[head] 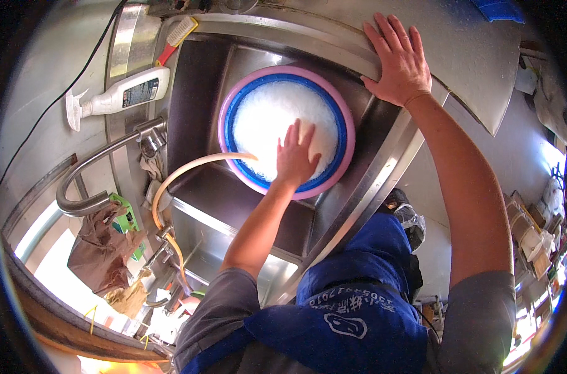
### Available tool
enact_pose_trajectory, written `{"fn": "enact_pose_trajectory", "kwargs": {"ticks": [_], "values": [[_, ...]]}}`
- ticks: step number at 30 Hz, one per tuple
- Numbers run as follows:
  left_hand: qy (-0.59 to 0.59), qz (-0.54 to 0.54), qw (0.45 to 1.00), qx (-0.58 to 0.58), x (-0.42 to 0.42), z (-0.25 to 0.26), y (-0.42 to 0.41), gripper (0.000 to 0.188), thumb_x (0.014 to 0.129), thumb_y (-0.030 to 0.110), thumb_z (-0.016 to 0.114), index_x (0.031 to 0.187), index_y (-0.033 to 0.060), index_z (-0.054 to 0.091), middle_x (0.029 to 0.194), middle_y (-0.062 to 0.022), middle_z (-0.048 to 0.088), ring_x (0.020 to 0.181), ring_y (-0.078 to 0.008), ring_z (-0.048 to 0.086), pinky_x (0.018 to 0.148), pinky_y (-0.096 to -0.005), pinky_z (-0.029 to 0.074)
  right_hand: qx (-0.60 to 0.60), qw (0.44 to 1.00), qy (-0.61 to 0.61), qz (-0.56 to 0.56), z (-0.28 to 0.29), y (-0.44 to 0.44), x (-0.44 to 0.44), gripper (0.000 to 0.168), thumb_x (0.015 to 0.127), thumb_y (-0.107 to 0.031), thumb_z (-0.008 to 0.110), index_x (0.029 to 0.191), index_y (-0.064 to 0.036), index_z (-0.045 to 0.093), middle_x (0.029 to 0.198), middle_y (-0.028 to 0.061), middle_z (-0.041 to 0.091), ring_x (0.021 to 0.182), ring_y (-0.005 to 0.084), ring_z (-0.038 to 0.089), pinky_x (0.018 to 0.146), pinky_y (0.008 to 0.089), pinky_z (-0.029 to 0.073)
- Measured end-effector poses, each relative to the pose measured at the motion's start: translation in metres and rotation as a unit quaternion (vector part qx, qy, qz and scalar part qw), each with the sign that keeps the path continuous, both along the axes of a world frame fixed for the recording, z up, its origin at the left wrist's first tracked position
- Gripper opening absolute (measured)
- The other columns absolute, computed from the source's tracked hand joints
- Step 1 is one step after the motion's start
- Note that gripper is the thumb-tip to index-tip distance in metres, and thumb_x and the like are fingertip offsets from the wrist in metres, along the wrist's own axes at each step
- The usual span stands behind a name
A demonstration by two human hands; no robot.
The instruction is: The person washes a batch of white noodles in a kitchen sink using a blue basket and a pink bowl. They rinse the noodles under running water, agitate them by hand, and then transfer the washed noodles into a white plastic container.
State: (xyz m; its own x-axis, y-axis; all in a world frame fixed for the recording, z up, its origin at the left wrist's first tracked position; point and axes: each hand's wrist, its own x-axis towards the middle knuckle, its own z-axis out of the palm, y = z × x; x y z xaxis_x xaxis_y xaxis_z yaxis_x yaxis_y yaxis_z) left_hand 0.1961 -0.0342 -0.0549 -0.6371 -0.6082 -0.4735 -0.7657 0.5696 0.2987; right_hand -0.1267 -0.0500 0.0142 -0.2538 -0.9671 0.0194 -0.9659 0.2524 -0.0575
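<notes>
A pink basin [351, 135] stands in the stainless-steel sink [204, 89], with a blue round basin or strainer [343, 126] nested inside it. A white, finely textured mass [260, 112] fills the blue one; glare hides what it is. My left hand [296, 156] is spread over this mass, fingers apart and holding nothing; whether it presses in is unclear. One end of a pale hose [194, 161] reaches over the basin rim onto the white mass. My right hand [398, 65] rests palm down, fingers spread, at the sink's metal edge beside the steel counter.
Left of the sink lie a white spray bottle [129, 91] and a red-and-yellow scrubbing brush [176, 39]. A curved steel faucet [84, 163] projects near a brown crumpled bag [105, 250] and a green box [126, 219]. A second sink compartment [199, 243] adjoins below.
</notes>
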Motion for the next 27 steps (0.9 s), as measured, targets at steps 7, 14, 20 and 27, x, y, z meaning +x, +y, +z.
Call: {"fn": "enact_pose_trajectory", "kwargs": {"ticks": [7, 14, 20, 27], "values": [[-0.088, -0.006, 0.994, 0.067, 0.007, -0.058, 0.014, 0.061, 0.090, 0.022, 0.058, 0.149, 0.0214, 0.042, 0.162, -0.0189, 0.023, 0.146, -0.0401, 0.030, 0.114, -0.0595, 0.031, -0.052, 0.999, -0.011, 0.006, 0.001, 0.001, 0.003, 0.099, 0.068, -0.042, 0.083, 0.153, -0.023, 0.036, 0.161, 0.0044, 0.030, 0.150, 0.0257, 0.026, 0.123, 0.0506, 0.019], [-0.200, -0.073, 0.969, 0.124, 0.049, -0.169, 0.013, 0.050, 0.099, 0.022, 0.038, 0.148, 0.0103, 0.043, 0.148, -0.0231, 0.046, 0.138, -0.0394, 0.043, 0.114, -0.0490, 0.036, -0.001, 1.000, -0.001, 0.001, 0.001, 0.000, 0.001, 0.102, 0.072, -0.051, 0.078, 0.157, -0.024, 0.028, 0.163, 0.0035, 0.025, 0.152, 0.0243, 0.021, 0.124, 0.0504, 0.015], [-0.160, -0.199, 0.946, 0.200, 0.009, -0.117, -0.037, 0.049, 0.097, 0.029, 0.053, 0.139, 0.0038, 0.054, 0.145, -0.0224, 0.050, 0.136, -0.0375, 0.045, 0.113, -0.0447, 0.036, 0.009, 1.000, 0.004, -0.006, -0.006, 0.002, 0.000, 0.102, 0.071, -0.050, 0.079, 0.156, -0.024, 0.029, 0.164, 0.0037, 0.025, 0.152, 0.0247, 0.020, 0.124, 0.0505, 0.014], [0.048, 0.095, 0.994, -0.020, 0.003, 0.013, -0.074, 0.052, 0.091, 0.040, 0.068, 0.136, 0.0157, 0.059, 0.147, -0.0203, 0.049, 0.135, -0.0335, 0.048, 0.109, -0.0461, 0.041, 0.023, 1.000, -0.003, -0.004, 0.004, 0.000, 0.002, 0.101, 0.072, -0.050, 0.078, 0.156, -0.023, 0.030, 0.164, 0.0041, 0.024, 0.152, 0.0246, 0.019, 0.124, 0.0506, 0.014]]}}
